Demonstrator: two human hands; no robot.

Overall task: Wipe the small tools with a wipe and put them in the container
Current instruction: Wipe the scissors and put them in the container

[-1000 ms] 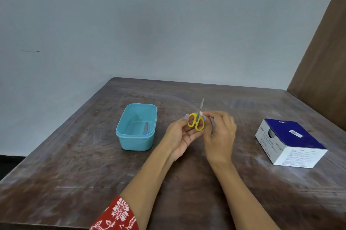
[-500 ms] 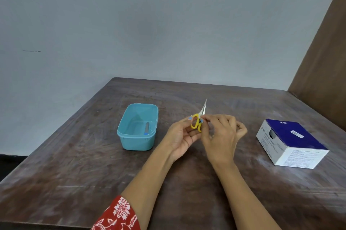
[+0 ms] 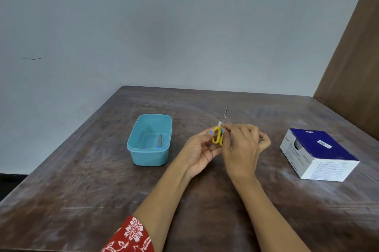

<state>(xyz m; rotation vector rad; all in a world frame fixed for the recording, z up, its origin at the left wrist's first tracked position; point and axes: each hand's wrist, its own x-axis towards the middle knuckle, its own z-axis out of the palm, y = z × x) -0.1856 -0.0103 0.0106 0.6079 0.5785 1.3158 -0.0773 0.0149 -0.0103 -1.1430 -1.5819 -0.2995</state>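
Right now the left hand (image 3: 200, 149) holds the little scissors (image 3: 218, 137) by their yellow handles, pinched between thumb and fingers. The scissors are up in the air, just to the right of the blue container (image 3: 149, 139), and their thin metal blades point up and away from the person. The right hand (image 3: 242, 149) sits close against the scissors. Its thumb and first finger are pinched on a small white wipe (image 3: 219, 123), right where the blades meet the handles. The other fingers of that hand are curled loosely.

One tool (image 3: 159, 141), grey with a blue end, already lies inside the container, so I think the scissors are the next thing to clean.

To do this step well, the left hand should keep a firm hold on the yellow handles so the scissors do not turn. The right hand should squeeze the wipe around the metal and slide it from the handles up to the tip, never down toward the sharp point. Slow is best, since the blades are thin and pointy. The handles may need a rub too. After that, the scissors go to the left and down into the container, next to the tool lying there.

A white and blue box (image 3: 320, 155) sits far to the right of the container, and a red flowered sleeve (image 3: 131, 235) shows on the left arm.
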